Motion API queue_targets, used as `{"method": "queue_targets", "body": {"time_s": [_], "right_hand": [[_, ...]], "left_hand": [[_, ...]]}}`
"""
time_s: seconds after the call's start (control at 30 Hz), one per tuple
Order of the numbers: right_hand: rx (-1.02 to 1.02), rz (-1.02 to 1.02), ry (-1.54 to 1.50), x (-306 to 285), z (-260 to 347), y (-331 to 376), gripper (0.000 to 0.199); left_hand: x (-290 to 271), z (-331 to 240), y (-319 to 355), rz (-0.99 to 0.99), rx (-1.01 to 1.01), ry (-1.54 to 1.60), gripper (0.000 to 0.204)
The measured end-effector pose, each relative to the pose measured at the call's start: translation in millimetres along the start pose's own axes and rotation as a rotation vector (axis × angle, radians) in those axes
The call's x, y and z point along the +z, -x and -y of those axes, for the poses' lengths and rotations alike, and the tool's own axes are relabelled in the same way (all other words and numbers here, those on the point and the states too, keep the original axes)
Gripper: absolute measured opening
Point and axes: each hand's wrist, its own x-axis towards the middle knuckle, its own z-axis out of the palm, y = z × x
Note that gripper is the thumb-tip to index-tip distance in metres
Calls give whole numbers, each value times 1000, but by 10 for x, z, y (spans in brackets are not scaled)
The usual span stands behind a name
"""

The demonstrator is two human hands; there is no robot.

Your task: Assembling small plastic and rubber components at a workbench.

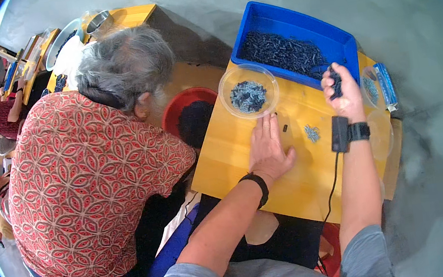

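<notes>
My right hand (pixel 348 95) is raised at the near right corner of a blue plastic bin (pixel 348 44). Its fingers are curled around a handful of small black parts (pixel 335 83). More of these dark parts (pixel 283 50) cover much of the bin's floor. My left hand (pixel 268 151) lies palm down on the yellow tabletop (pixel 230 162), fingers stretched toward a clear round bowl (pixel 226 105) of mixed black and silvery pieces. Between my hands lie one loose black part (pixel 285 128) and a small heap of silvery metal pieces (pixel 312 133).
A person in a red patterned top (pixel 97 184) leans close on my left, beside a red basin (pixel 170 114) of dark material. To the right are a small clear container (pixel 371 89), a blue-and-white packet (pixel 387 87) and a clear lid (pixel 382 135). A cable (pixel 333 196) hangs from my right wrist.
</notes>
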Motion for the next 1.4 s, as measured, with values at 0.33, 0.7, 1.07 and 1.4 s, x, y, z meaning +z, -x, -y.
{"method": "queue_targets", "body": {"time_s": [0.33, 0.7, 1.07, 1.4], "right_hand": [[-132, -204, 510, 89, -945, 450, 14], [-602, -195, 1357, -73, -1479, 174, 21], [-695, -237, 1498, -166, -1778, -71, 24], [-765, -250, 1444, -35, -1718, 87, 29]], "left_hand": [[199, 36, -99, -3, -33, 34, 88], [481, 158, -203, -16, -44, 54, 74], [729, 531, -316, -127, 64, 81, 58], [630, 470, -265, -174, 143, 31, 63]]}}
